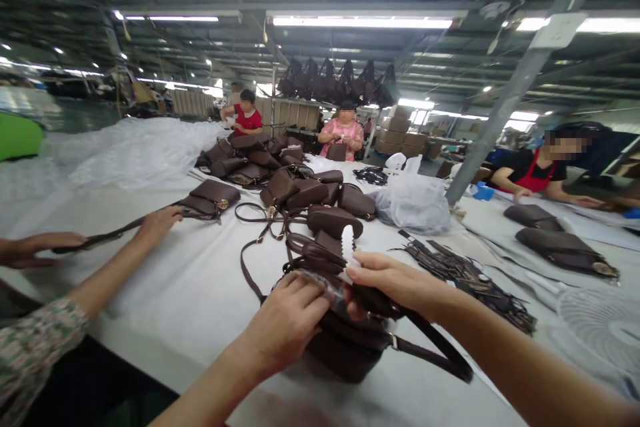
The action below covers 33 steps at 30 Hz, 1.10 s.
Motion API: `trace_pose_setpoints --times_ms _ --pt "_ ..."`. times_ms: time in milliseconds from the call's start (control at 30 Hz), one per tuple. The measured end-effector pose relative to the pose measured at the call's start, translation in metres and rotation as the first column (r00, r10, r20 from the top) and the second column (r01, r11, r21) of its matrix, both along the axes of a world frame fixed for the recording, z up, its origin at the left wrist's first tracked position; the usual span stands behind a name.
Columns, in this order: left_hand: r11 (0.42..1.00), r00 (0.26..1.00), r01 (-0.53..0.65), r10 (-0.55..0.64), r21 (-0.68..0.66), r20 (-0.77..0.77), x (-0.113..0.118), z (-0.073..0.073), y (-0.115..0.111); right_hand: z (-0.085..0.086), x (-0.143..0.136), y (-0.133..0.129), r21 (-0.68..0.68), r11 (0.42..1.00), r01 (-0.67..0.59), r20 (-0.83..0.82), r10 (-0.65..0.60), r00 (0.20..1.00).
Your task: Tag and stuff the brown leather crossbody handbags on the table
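A dark brown handbag (347,353) sits on the white table in front of me, its strap (435,347) looping out to the right. My left hand (295,310) has its fingers curled over the bag's top edge, at a piece of clear plastic (320,280). My right hand (395,280) is closed at the bag's upper right side. Between its thumb and fingers a white strip with a toothed edge (348,247) stands upright. What the lower fingers of that hand touch is partly hidden. More brown straps (250,267) lie just behind the bag.
Piled brown bags (300,190) lie beyond my hands. White plastic bag (413,200), dark straps (470,280) and a fan (605,327) are to the right. At left, another person's hands (160,223) hold the strap of a brown bag (210,199). Other people work around the table.
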<state>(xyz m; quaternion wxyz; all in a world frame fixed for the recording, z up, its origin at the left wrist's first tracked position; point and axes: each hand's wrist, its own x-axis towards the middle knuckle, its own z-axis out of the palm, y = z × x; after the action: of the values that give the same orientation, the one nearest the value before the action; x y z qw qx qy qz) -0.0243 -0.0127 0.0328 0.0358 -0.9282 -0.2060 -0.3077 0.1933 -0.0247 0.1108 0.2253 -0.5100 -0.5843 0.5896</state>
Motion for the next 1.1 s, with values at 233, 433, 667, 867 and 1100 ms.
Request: trace_pose_setpoints --times_ms 233,433,667,867,1100 --pt "0.987 0.995 -0.038 0.022 0.157 0.099 0.002 -0.026 -0.008 -0.006 0.006 -0.007 0.324 0.941 -0.102 0.357 -0.022 0.934" --pt "0.997 0.997 -0.002 -0.004 0.077 0.081 -0.004 -0.025 -0.012 -0.005 0.012 -0.007 0.379 0.906 -0.191 0.499 -0.027 0.866" --pt "0.99 0.993 0.079 -0.088 0.114 0.075 -0.007 -0.019 -0.012 -0.002 0.018 -0.012 0.397 0.908 -0.137 0.374 -0.024 0.927" --pt "0.986 0.999 -0.032 0.025 0.161 0.048 -0.006 -0.02 -0.014 0.002 0.013 -0.009 0.061 0.987 -0.146 0.299 0.121 0.946" --pt "0.999 0.999 -0.049 0.049 -0.002 0.024 0.011 -0.019 -0.018 0.006 0.005 -0.006 0.185 0.972 -0.146 0.467 0.044 0.883"
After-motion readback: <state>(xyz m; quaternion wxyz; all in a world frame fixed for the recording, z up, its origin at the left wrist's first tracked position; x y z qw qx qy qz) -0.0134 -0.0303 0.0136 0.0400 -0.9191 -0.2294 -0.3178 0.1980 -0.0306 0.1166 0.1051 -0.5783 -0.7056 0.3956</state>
